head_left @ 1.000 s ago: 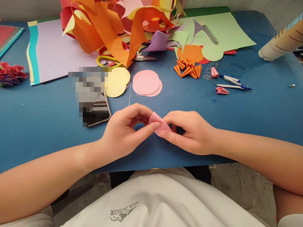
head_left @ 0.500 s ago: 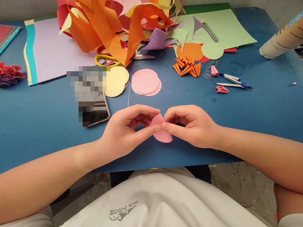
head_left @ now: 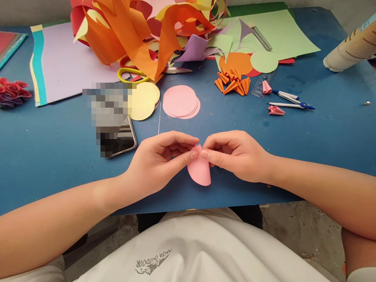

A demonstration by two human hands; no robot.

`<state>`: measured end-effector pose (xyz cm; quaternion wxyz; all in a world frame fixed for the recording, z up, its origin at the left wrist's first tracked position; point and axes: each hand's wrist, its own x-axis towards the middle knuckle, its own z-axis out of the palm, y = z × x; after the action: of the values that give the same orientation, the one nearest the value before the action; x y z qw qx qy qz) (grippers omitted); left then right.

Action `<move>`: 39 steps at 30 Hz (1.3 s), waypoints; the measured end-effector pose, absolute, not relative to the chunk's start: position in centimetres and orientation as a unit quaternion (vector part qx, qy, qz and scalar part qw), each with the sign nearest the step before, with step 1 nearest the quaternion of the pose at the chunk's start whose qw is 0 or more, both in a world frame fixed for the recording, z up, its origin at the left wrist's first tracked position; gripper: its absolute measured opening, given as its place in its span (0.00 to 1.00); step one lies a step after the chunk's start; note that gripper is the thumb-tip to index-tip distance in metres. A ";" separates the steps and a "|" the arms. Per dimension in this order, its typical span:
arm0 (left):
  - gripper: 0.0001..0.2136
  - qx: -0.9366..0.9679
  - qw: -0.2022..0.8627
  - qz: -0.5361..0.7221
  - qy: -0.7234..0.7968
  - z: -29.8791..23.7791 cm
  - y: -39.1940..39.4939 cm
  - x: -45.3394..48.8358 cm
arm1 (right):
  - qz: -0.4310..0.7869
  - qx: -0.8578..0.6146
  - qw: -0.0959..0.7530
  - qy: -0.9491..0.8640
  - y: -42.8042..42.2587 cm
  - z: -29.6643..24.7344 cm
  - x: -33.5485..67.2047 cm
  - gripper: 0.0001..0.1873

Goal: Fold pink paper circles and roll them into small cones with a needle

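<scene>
A pink piece of paper [head_left: 201, 172], with a rounded lower edge and bent over on itself, is pinched between both hands above the near part of the table. My left hand [head_left: 164, 158] is closed on its left side, thumb in front. My right hand [head_left: 235, 156] grips the upper right, its thumb tip close to the left one. The fingers behind the paper are partly hidden. Beyond the hands lie a stack of pink paper circles [head_left: 179, 101] and some yellow paper circles [head_left: 143, 102].
A phone [head_left: 123, 139], partly pixelated, lies left of my hands. Orange paper cones [head_left: 233, 82], a compass [head_left: 290, 105] and rolled pink pieces [head_left: 276, 110] are to the right. Farther back are yellow-handled scissors [head_left: 132, 75], orange paper scraps [head_left: 126, 35] and a tilted bottle [head_left: 349, 49].
The pink paper has turned between my fingers. Its rounded part now hangs lower and more to the left. Both hands stay in nearly the same place.
</scene>
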<state>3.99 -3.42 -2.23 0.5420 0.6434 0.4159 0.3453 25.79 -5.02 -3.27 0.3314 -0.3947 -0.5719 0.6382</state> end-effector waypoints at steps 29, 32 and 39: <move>0.12 0.691 0.542 0.322 0.354 -2.4 -3.3 3.5 | 0.517 -0.407 0.344 -0.670 -5.0 -3.3 25.6 0.10; 0.10 0.691 0.546 0.315 0.354 -2.3 -3.2 3.6 | 0.512 -0.405 0.343 -0.675 -4.9 -3.4 25.6 0.13; 0.06 0.659 0.569 0.304 0.387 -2.3 -3.2 3.7 | 0.534 -0.432 0.347 -0.638 -4.9 -3.4 25.7 0.16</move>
<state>3.70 -3.18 -2.35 0.5685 0.6593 0.3871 0.3036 25.73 -4.85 -3.38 0.3466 -0.4320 -0.6385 0.5344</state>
